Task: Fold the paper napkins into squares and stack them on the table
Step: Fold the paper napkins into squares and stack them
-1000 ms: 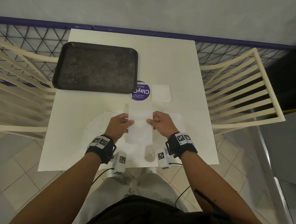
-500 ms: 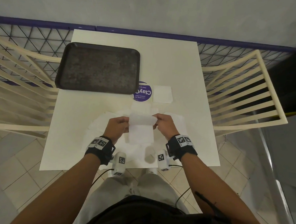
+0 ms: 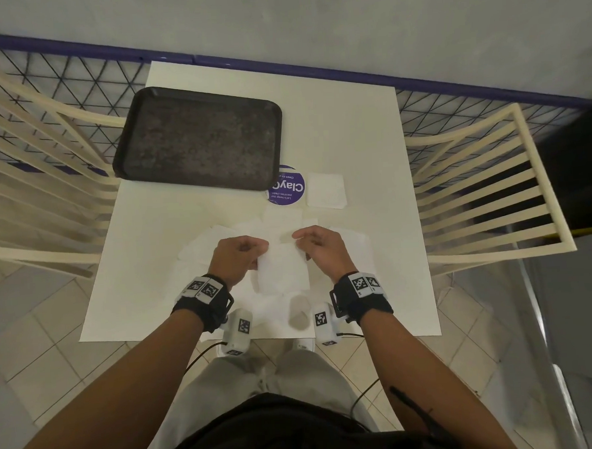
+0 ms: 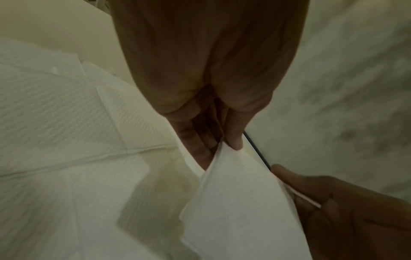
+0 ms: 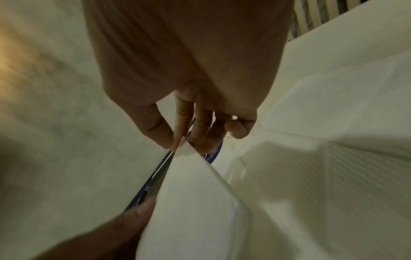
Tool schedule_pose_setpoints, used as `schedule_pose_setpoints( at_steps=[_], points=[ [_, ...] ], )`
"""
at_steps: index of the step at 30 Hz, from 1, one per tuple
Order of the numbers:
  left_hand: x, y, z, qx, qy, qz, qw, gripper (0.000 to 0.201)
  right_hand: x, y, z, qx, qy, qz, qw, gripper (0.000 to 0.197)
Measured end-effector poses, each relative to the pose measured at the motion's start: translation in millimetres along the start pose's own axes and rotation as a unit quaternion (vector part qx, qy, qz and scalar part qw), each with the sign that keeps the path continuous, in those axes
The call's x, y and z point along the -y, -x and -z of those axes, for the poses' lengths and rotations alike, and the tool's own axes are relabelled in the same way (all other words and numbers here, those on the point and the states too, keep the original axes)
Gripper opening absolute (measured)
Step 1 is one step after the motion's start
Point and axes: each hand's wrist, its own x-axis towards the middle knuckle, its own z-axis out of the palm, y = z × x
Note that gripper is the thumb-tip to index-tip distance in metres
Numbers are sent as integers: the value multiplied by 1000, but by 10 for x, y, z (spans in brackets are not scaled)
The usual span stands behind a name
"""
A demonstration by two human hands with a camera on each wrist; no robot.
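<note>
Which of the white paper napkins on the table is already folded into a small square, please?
The small white square napkin lying right of the round purple sticker; the other napkins lie spread open near the hands.

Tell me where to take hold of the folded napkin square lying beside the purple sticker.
Take the folded napkin square by its right edge, coming from the right. It lies flat on the table, with the purple sticker and tray to its left, so pinch that edge with thumb and finger.
</note>
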Motion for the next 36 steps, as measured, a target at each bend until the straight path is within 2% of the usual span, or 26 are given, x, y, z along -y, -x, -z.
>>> schedule_pose_setpoints(
  at_steps=[5,9,16,19,25,27,29,31,32,35,36],
  points=[
    [-55,52,-22,13,-85,-49,995,7,7,-13,-109,20,146,67,987,20],
    [-59,70,-46,18,-127,-89,988,7,30,-26,-233,21,213,77,974,20],
    [-39,38,-11,-36,-168,-111,979,6,30,-39,-143,-3,166,33,986,13],
    [-20,31,21,-45,-163,-113,979,7,56,-16,-19,-6,96,10,995,5],
    [-36,46,-47,-69,-165,-139,974,7,40,-41,-14,-17,67,7,998,14],
    [-44,37,-75,-81,-165,-149,972,7,36,-56,-49,-21,50,-2,999,12],
    [-46,18,-88,-89,-164,-158,970,7,50,-58,-81,-9,35,-20,999,8],
    [-52,-12,-91,-99,-160,-165,968,8,37,-59,-104,12,41,-42,998,26],
    [-56,-30,-91,-103,-161,-167,967,8,40,-53,-106,24,52,-48,997,29],
    [-74,-81,-85,-106,-152,-164,969,8,31,-38,-97,56,86,-35,994,15],
    [-77,-96,-86,-105,-149,-160,970,8,22,-40,-89,63,91,-28,993,18]
  ],
)
